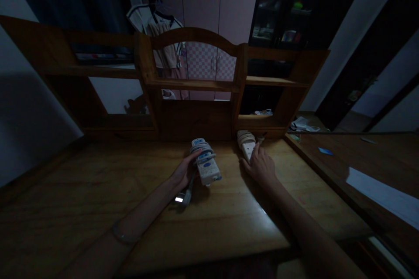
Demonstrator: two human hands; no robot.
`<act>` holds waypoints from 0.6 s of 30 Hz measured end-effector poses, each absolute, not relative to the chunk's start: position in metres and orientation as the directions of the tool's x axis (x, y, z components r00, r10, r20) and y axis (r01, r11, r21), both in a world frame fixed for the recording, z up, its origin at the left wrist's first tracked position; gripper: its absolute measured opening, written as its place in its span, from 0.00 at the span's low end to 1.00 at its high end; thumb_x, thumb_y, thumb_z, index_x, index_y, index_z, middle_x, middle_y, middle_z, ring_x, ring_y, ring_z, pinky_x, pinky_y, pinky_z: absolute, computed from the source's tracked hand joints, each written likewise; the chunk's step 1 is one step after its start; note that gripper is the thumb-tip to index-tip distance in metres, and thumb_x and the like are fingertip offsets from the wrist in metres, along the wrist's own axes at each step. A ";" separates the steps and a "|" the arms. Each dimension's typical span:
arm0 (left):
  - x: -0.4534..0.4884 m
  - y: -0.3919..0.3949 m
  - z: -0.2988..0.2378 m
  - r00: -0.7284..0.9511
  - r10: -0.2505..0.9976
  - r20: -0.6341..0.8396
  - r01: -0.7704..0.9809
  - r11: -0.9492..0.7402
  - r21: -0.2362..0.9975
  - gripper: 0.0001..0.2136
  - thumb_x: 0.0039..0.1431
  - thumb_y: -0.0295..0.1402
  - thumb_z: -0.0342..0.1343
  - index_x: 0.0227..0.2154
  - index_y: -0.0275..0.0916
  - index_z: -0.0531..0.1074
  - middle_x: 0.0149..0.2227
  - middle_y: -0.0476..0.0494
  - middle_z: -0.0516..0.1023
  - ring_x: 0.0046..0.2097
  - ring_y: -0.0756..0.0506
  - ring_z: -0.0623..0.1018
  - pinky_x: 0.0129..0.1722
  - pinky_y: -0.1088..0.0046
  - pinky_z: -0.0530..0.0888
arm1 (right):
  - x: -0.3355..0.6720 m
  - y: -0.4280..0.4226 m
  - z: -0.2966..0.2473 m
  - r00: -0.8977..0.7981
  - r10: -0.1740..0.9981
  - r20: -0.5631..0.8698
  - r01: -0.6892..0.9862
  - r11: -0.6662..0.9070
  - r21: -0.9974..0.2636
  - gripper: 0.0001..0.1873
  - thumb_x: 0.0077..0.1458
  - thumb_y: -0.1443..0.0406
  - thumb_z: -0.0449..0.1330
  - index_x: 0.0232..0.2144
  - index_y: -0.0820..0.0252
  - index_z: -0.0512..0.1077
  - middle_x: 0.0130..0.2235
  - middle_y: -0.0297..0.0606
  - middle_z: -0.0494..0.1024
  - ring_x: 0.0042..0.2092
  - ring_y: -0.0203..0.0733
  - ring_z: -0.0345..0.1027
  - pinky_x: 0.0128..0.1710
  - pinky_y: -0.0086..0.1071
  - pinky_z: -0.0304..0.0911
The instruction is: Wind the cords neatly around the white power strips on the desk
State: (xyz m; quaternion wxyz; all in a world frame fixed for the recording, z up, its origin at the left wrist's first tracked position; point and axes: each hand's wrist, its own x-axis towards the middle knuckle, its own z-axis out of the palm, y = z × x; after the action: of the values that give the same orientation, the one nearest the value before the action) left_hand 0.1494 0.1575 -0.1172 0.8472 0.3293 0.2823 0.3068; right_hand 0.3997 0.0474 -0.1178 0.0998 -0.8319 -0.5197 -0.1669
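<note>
My left hand (pixel 184 173) grips a white power strip (pixel 208 171) with blue parts, its cord wound several times around the body. The plug (pixel 187 197) of that cord hangs below the hand, beside a small bright spot. A second white power strip (pixel 248 149), also wrapped in its cord, lies on the wooden desk (pixel 131 209) near the shelf's right drawer. My right hand (pixel 262 166) is closed around the near end of this second strip. Its fingertips are partly hidden in the dim light.
A wooden shelf unit (pixel 193 84) rises along the desk's back edge. To the right, a darker wooden surface (pixel 327 170) holds a white sheet (pixel 382 194) and a blue card (pixel 325 151). Clothes (pixel 160 30) hang behind the shelf.
</note>
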 end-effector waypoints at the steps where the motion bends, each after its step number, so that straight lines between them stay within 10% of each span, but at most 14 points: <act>1: 0.150 0.158 -0.117 0.659 0.701 -0.273 -0.334 0.598 0.728 0.21 0.54 0.38 0.60 0.49 0.34 0.71 0.50 0.37 0.76 0.50 0.39 0.77 0.51 0.61 0.73 | 0.400 0.047 -0.118 0.390 0.828 0.403 0.902 -0.431 0.012 0.45 0.57 0.46 0.48 0.62 0.78 0.46 0.50 0.60 0.67 0.50 0.58 0.61 0.44 0.41 0.58; 18: 0.149 0.161 -0.123 0.656 0.710 -0.256 -0.347 0.586 0.732 0.21 0.53 0.38 0.61 0.49 0.34 0.72 0.50 0.37 0.75 0.50 0.39 0.76 0.50 0.62 0.74 | 0.398 0.050 -0.116 0.276 0.784 0.555 0.950 -0.310 -0.035 0.45 0.56 0.46 0.49 0.62 0.77 0.48 0.52 0.63 0.65 0.51 0.60 0.59 0.46 0.46 0.57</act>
State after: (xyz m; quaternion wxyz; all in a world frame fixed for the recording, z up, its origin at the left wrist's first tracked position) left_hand 0.1492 0.1607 -0.1230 0.8475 0.3317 0.2731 0.3118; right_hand 0.3983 0.0499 -0.1165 0.1841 -0.7773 -0.5578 -0.2252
